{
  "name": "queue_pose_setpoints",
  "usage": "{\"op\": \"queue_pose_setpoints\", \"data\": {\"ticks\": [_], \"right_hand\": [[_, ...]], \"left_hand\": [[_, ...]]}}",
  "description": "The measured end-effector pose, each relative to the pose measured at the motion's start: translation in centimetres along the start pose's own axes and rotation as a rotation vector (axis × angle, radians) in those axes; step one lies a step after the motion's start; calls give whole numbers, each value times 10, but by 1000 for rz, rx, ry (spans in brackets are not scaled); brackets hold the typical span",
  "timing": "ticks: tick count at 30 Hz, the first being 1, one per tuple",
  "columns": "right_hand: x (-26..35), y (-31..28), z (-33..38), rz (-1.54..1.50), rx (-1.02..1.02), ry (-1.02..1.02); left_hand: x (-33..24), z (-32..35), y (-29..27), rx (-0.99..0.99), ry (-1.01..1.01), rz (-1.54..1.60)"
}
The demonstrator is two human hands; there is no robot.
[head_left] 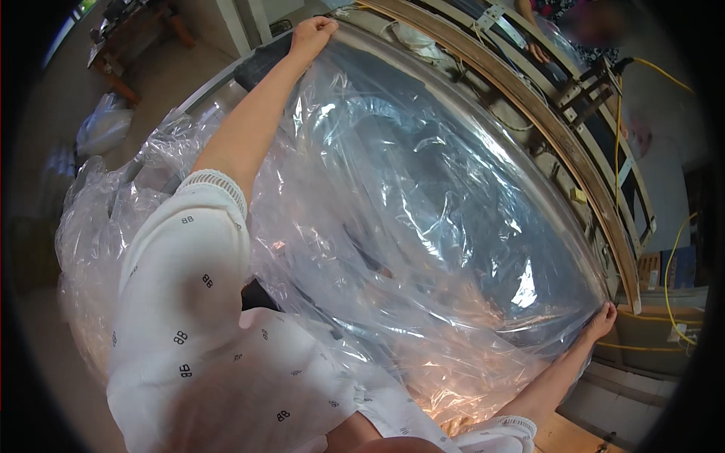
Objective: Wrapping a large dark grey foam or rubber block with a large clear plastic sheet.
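Observation:
A large sheet of clear plastic film [393, 174] lies in wrinkled folds over a dark work surface in front of me. Both my arms are stretched wide along its far edge. At the far left corner, my left hand [311, 38] is closed in a pinch on the film's edge. Over at the right corner, my right hand [602, 321] also pinches the film, its fingers pressed together. Between the two hands the film runs fairly taut along a long straight bar [483, 113]. More film bunches loosely toward my body and off the left side.
Beyond the bar stands a long machine frame with a wooden beam [529, 83], metal brackets and cables. Another person's hand [538, 51] rests at its far side. Yellow cords [619, 151] hang on the right. A wooden table [136, 45] stands at the back left.

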State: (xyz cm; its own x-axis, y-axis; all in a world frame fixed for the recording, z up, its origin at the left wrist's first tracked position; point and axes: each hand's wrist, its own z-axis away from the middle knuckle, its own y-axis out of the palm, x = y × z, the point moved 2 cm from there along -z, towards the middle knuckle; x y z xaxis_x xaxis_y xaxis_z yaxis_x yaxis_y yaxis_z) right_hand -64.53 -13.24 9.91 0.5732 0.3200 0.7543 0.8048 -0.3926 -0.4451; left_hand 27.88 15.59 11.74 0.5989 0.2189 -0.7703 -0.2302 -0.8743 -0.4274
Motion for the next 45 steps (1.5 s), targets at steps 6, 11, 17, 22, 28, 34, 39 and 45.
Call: {"op": "queue_pose_setpoints", "data": {"ticks": [6,11,17,22,28,34,39,45], "right_hand": [[-3,-34,-6,86,-13,66],[27,-9,-4,136,-73,2],[38,-23,-4,459,-217,-40],[75,-2,10,-39,-154,53],[83,1,11,-51,-144,135],[44,-20,-6,69,-45,258],[65,-53,3,440,524,344],[129,-54,82,-71,350,327]], "left_hand": [[-59,24,45,117,-98,130],[-50,11,36,55,-25,8],[-38,0,52,-40,-251,321],[-32,-4,31,79,-381,867],[-11,-11,19,-74,-279,606],[-27,2,29,-46,-288,-5],[-74,22,1,234,-134,510],[-88,47,-73,174,-70,542]]}}
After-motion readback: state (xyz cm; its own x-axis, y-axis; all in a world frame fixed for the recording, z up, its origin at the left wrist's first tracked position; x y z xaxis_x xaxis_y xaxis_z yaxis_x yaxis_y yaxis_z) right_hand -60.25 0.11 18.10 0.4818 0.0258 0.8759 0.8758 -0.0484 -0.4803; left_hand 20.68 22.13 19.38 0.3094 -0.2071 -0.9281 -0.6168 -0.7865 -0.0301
